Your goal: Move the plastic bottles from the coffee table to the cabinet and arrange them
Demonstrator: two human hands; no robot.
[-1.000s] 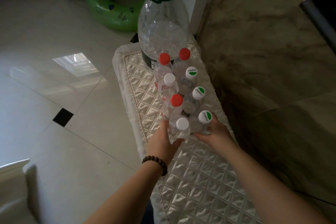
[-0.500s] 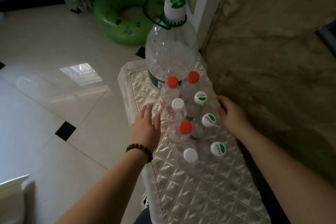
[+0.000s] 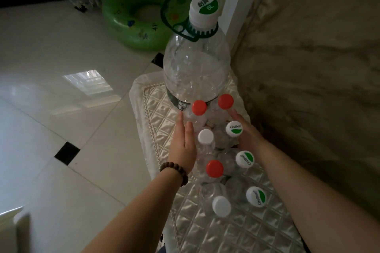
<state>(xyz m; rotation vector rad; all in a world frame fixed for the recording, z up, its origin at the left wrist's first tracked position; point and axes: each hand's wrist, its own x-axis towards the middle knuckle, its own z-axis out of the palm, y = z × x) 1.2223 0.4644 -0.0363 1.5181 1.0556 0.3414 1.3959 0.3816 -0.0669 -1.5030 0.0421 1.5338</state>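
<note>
Clear plastic small bottles (image 3: 205,146), eight of them, stand upright in two rows on the quilted satin cover (image 3: 160,113) of the cabinet worktop. All places given from the big 6L bottle (image 3: 195,68), which stands upright at the far end of the cover, white cap with green patch, green carry handle at its neck. Just in front of the big bottle: two red-capped bottles (image 3: 199,107), side by side, touching or nearly touching it. Next toward the camera: a plain white-capped bottle (image 3: 205,137) and a green-and-white-capped bottle (image 3: 234,128). Further out a red cap (image 3: 214,168) with a green-and-white cap (image 3: 244,159); furthest out a white cap (image 3: 221,206) with a green-and-white cap (image 3: 256,196). Left hand (image 3: 184,146), fingers straight and together, lies flat against the left side of the rows, fingertips near the left red-capped bottle; bead bracelet (image 3: 174,172) on the wrist. Right hand (image 3: 246,135) is against the right side of the rows, fingers extended toward the right red-capped bottle, partly hidden behind the bottles. Neither hand wraps a bottle. Beyond the big bottle, on the tiled floor (image 3: 61,68): a green swim ring (image 3: 127,24). Right of it: a marble wall (image 3: 308,68).
</note>
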